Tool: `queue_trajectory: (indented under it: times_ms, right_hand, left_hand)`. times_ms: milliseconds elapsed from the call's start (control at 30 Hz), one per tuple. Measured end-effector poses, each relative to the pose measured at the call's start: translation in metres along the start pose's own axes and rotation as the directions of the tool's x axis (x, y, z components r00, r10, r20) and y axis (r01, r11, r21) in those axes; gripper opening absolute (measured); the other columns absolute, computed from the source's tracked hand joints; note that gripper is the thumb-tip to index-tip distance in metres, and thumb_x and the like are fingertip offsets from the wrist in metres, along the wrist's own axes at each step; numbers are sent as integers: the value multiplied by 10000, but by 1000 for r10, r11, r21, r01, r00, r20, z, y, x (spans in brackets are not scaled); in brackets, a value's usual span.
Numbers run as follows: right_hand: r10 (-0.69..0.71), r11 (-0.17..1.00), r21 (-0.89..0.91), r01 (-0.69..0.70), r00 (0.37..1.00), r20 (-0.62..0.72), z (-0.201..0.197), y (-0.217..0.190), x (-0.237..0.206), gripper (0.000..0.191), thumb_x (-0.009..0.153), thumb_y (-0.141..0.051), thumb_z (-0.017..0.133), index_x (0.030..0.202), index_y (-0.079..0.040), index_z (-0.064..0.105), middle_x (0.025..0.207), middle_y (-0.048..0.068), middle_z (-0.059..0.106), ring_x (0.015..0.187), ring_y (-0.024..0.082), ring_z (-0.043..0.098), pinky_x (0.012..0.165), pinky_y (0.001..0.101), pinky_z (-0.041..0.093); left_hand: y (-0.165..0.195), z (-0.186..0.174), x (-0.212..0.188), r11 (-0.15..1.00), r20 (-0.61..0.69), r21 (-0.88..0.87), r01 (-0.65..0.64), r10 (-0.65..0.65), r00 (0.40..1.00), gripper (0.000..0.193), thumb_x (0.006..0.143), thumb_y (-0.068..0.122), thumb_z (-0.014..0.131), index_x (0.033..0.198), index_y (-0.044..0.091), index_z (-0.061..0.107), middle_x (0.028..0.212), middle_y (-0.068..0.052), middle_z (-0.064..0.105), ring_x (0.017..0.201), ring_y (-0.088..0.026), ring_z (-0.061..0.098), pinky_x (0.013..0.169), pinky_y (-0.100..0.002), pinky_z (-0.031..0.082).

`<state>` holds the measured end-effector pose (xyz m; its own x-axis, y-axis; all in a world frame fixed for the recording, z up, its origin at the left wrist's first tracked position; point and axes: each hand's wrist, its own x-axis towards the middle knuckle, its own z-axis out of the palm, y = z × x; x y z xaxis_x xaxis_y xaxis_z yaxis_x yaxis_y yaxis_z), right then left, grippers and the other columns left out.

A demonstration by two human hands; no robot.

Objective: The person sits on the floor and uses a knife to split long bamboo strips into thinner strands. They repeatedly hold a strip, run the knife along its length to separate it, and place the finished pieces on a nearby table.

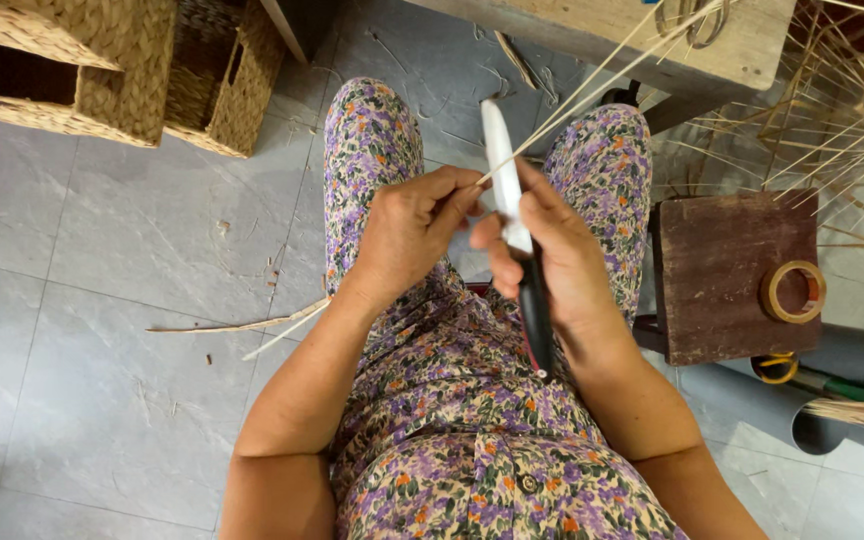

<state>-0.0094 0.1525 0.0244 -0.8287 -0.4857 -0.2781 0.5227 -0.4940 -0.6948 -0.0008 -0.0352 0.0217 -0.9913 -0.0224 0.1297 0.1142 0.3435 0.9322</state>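
Observation:
My right hand point(552, 262) grips a knife point(504, 170) with a white blade pointing away from me and a black handle running back along my wrist. My left hand point(412, 222) pinches the near end of a thin pale reed strip point(602, 82), which rests against the blade and stretches up and right toward the wooden bench point(752, 50). Both hands hover over my lap, between my knees in floral trousers.
Woven baskets point(112, 70) stand at the upper left on the grey tiled floor. A dark wooden stool point(722, 270) with a tape roll point(792, 291) sits at my right, beside grey pipes point(832, 400) and loose reed bundles point(842, 130). Reed scraps point(242, 326) lie on the floor.

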Motion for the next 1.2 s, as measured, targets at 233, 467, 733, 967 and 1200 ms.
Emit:
queue_trajectory:
  times_ms: [233, 467, 733, 967, 1200]
  right_hand:
    - [-57, 998, 4, 57, 998, 26, -8, -12, -1, 589, 1088, -287, 568, 1607, -86, 376, 968, 203, 685, 619, 148, 586, 508, 268, 477]
    - [-13, 999, -38, 13, 1000, 11, 0, 1, 1, 588, 1083, -286, 551, 1601, -62, 387, 958, 200, 689, 599, 154, 596, 488, 271, 484]
    - [-91, 994, -59, 91, 996, -1, -4, -15, -1, 631, 1101, -310, 551, 1646, -67, 347, 976, 186, 693, 615, 134, 597, 498, 247, 477]
    - [-22, 998, -61, 24, 999, 37, 2, 2, 4, 635, 1079, -321, 549, 1622, -56, 355, 972, 204, 701, 608, 147, 613, 482, 242, 480]
    - [-72, 995, -68, 72, 997, -2, -3, -13, -2, 627, 1102, -305, 554, 1641, -50, 360, 985, 193, 688, 622, 133, 595, 500, 233, 472]
  left_hand:
    - [3, -12, 3, 1000, 159, 2, 13, -13, 987, 202, 965, 112, 687, 1152, 42, 714, 781, -105, 736, 651, -191, 689, 595, -305, 541]
    - [2, 0, 3, 997, 18, 53, -56, 55, 998, 143, 999, 132, 679, 1099, 61, 751, 825, -88, 762, 692, -140, 736, 622, -294, 569]
    - [-4, -13, 5, 993, 189, -90, 73, -55, 980, 186, 1014, 146, 636, 1139, 57, 741, 827, -54, 769, 704, -119, 741, 643, -272, 602]
    - [-1, 2, 5, 999, -7, 20, -41, 42, 999, 158, 1011, 133, 657, 1125, 67, 745, 835, -71, 758, 711, -129, 738, 632, -284, 570]
    - [-5, -7, 3, 996, 132, -84, 41, -30, 991, 167, 1005, 138, 655, 1135, 71, 735, 809, -66, 757, 693, -122, 718, 618, -285, 574]
